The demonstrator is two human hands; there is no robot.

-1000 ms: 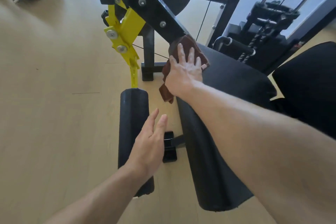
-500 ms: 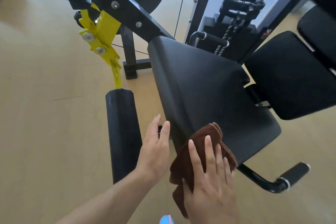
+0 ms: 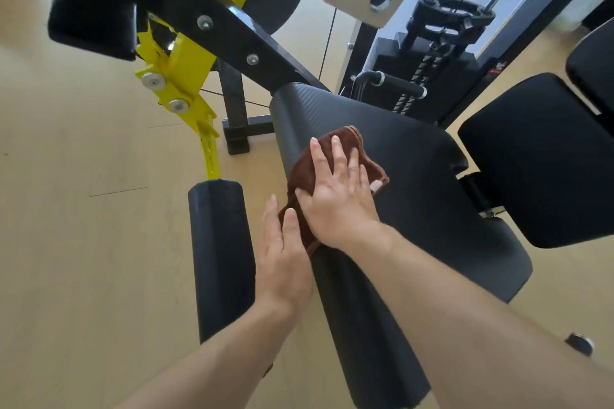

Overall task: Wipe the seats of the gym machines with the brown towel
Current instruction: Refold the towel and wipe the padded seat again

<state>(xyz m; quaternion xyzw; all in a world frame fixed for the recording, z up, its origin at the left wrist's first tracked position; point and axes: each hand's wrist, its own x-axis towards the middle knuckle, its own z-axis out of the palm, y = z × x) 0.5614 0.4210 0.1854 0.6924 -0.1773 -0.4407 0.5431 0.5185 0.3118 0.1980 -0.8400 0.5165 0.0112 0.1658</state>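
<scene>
The brown towel (image 3: 307, 176) lies crumpled on the left part of the black seat (image 3: 415, 196), partly draped over its left edge, its long axis running along that edge toward the machine frame. The right hand (image 3: 335, 196) presses it flat with straight, spread fingers. The left hand (image 3: 282, 262), fingers straight and together, holds nothing, between seat edge and roller pad (image 3: 219, 252); bare seat lies rightward.

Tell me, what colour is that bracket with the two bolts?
Bright yellow metal bracket, clearest in the head view.
</scene>
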